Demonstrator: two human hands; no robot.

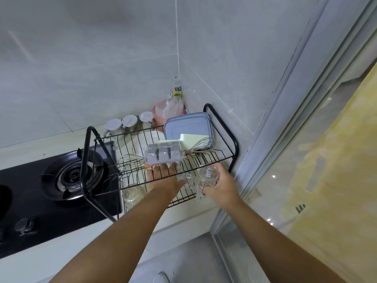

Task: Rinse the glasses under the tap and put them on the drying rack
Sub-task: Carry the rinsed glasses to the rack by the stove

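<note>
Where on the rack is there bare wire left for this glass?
Bare wires show front-left on the drying rack, between the whisk and the left hand. A smaller patch lies at the right end, beyond the glass mug the right hand grips. The back is crowded: ice cube tray, lidded containers, second whisk.

The pale worktop (pixel 61 137) carries a black wire drying rack (pixel 219 119) set into the tiled corner. Just left of the rack lies a black gas hob (pixel 71 176). Behind the rack stand three white-lidded jars (pixel 129 123) and a pink container (pixel 163 115). Under it stands a clear glass jar (pixel 132 196). On the rack's shelf lie a grey ice tray (pixel 164 153), a wire whisk (pixel 128 162) and stacked blue-grey lids (pixel 187 127).
</note>
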